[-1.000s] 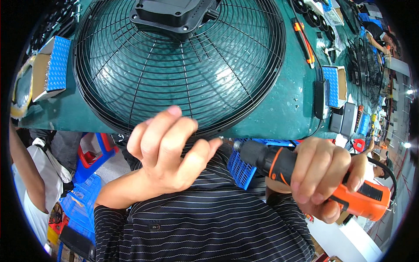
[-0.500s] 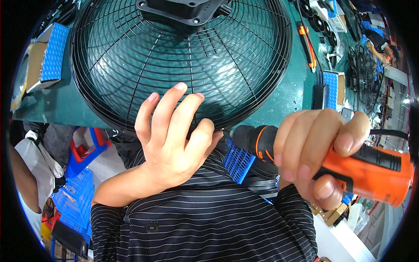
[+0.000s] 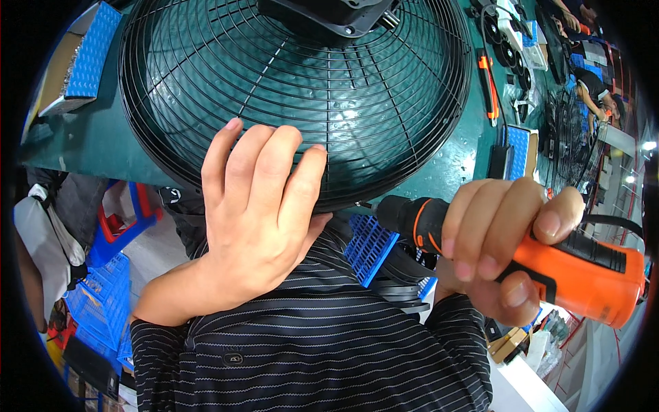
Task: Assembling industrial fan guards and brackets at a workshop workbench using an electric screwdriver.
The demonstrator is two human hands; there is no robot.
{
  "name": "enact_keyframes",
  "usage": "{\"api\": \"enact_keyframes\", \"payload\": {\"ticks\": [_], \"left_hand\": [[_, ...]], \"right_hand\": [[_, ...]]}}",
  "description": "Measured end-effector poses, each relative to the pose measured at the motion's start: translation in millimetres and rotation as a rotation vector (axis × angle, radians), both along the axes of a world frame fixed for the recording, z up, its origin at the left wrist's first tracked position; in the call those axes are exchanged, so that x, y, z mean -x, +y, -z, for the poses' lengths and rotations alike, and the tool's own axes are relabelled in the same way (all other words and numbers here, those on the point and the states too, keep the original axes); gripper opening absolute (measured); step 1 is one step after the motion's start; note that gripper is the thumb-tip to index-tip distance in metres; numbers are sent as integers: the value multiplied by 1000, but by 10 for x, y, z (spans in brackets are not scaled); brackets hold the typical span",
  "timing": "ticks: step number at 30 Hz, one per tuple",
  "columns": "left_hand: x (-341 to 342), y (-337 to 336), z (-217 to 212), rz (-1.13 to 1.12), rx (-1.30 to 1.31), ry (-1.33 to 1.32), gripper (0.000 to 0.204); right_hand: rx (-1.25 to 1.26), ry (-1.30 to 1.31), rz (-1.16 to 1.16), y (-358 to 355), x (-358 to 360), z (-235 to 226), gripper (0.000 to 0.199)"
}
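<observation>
A round black wire fan guard lies on the green tabletop, a dark motor housing at its centre. My left hand grips its near rim, with the fingers laid over the wires and the thumb below the rim. My right hand is wrapped around an orange and black power screwdriver, held level. Its tip points left at the near edge of the guard, close to my left thumb. Whether the tip touches the rim or a screw is too small to tell.
An open blue and white box stands at the left. An orange utility knife and another blue box lie on the right. Below the table edge are a blue and red stool and blue crates. A co-worker bends at the far right.
My left hand has straightened its curled fingers and laid them over the guard. The guard and housing appear shifted right in view. The screwdriver stays near the rim, slightly farther right.
</observation>
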State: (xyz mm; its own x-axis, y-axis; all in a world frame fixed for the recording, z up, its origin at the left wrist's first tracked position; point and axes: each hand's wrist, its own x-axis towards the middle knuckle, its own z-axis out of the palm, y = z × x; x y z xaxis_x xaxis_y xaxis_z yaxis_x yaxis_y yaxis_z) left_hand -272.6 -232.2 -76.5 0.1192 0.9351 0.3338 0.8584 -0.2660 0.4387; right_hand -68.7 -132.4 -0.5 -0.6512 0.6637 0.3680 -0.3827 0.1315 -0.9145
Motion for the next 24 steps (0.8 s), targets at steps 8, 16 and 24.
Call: {"api": "enact_keyframes", "payload": {"ticks": [8, 16, 24], "left_hand": [[22, -18, 20, -11, -10, -39, 84], [45, -16, 67, 33, -45, -32, 81], [3, -3, 123, 9, -76, -23, 80]], "right_hand": [[-110, 7, 84, -114, 68, 52, 42], [-200, -42, 3, -192, 24, 25, 44], [-108, -3, -47, -178, 88, -11, 36]]}}
